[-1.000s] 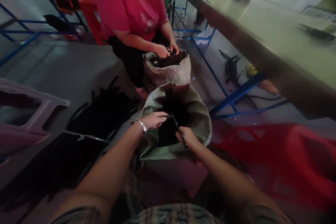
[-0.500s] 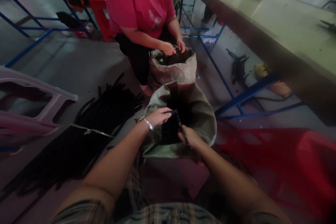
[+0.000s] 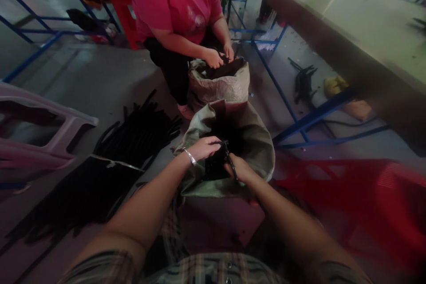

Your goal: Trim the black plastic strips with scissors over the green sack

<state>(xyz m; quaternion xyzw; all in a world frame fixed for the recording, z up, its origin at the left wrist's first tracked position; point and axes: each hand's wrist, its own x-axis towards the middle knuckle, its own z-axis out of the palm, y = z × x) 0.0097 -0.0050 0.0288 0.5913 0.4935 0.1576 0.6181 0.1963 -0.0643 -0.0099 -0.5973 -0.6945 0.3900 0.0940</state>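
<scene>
The left hand (image 3: pixel 208 148) and right hand (image 3: pixel 240 168) are closed on a dark bundle of strips (image 3: pixel 214 166), probably rubber, though the dim view hides detail, just inside the mouth of a green woven sack (image 3: pixel 256 151).

The left hand (image 3: pixel 207 148) and right hand (image 3: pixel 239 169) grip thin black strips (image 3: pixel 215 166) at the mouth of a green woven sack (image 3: pixel 258 151).
</scene>
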